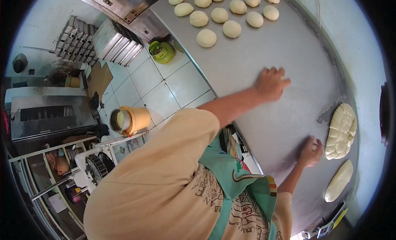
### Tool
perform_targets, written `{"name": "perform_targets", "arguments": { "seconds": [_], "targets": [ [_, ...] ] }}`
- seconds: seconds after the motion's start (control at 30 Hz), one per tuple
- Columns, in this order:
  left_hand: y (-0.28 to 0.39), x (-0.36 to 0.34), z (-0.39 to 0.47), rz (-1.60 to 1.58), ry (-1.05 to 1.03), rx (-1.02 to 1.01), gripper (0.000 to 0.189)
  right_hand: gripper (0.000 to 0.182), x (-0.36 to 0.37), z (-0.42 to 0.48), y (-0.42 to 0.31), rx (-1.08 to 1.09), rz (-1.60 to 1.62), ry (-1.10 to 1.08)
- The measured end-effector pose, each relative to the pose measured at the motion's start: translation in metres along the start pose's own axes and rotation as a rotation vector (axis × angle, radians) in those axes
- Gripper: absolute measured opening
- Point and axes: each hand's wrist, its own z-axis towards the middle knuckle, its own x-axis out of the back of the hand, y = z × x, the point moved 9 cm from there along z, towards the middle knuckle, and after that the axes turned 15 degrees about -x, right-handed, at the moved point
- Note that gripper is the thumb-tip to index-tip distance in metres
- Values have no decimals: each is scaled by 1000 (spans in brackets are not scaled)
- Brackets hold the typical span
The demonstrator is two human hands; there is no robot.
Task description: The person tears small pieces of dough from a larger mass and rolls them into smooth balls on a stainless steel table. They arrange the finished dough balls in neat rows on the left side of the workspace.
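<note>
My left hand [272, 83] is over the middle of the metal tabletop [294, 116], palm down with bent fingers. Whether anything lies under its palm cannot be seen. My right hand [310, 152] is lower on the tabletop, its fingers curled and blurred; a small pale patch shows between them, too unclear to name. Just beyond this hand lies a flattened dough slab [341, 131] marked by cuts into portions. Beside it is a smooth, elongated dough piece [339, 181]. Several round dough balls [232, 29] sit spaced apart at the tabletop's upper end.
A pale wall [355, 63] borders the tabletop's far side. On the tiled floor, to the left, stand a green gas cylinder [164, 52] and an orange bucket [140, 117] with a metal pot [119, 120] against it. Stacked metal trays [114, 45] are farther back.
</note>
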Motion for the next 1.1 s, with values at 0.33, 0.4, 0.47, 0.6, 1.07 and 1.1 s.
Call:
{"name": "perform_targets", "arguments": {
  "seconds": [0.33, 0.4, 0.47, 0.6, 1.07, 1.1],
  "targets": [
    [30, -6, 10, -63, -105, -17, 25, 46, 17, 10, 9, -128, 96, 78],
    [28, -3, 8, -45, -106, -28, 26, 41, 20, -32, -27, 131, 84, 7],
    [39, 34, -40, 1, -159, -78, 24, 36, 40, -74, -3, 294, 54, 42],
    [70, 27, -48, -128, -194, -11, 17, 30, 48, -43, 45, -40, 125, 100],
    [60, 30, -30, -167, -343, -113, 27, 35, 28, -53, 15, -23, 46, -88],
    [59, 29, -28, -148, -375, -144, 28, 36, 30, -66, 15, -41, 17, -136]
  ]
}}
